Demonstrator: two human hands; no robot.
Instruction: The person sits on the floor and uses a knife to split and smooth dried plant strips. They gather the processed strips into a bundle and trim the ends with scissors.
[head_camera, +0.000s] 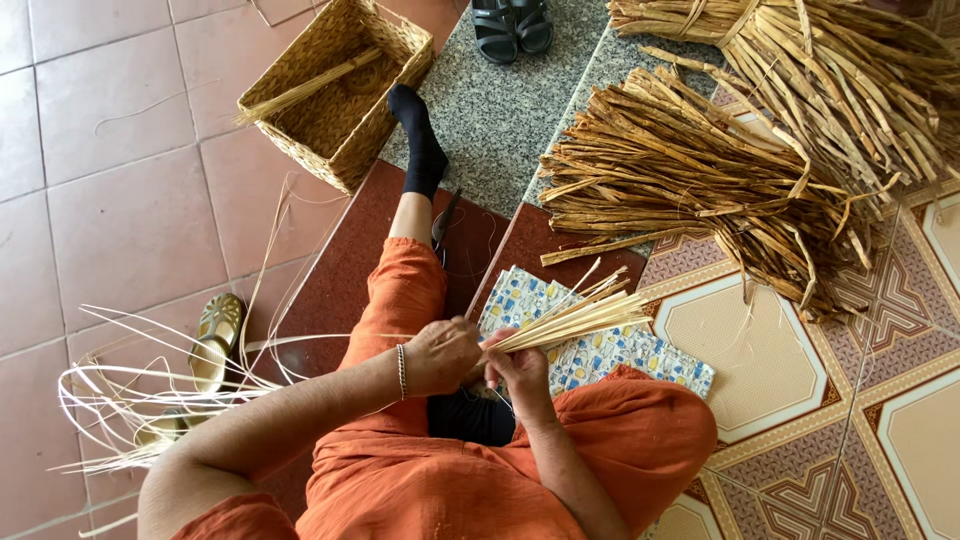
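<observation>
Bare tiles (120, 200) lie open to the left; the basket (335, 90), loose strands (150, 390) and straw bundles (700, 190) crowd the other sides

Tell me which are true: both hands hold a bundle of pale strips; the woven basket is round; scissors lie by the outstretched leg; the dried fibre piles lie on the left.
1. Left hand and right hand hold the bundle of pale strips: true.
2. The woven basket is round: false, it is rectangular.
3. Scissors lie by the leg: true.
4. The dried fibre piles lie left: false, upper right.
</observation>
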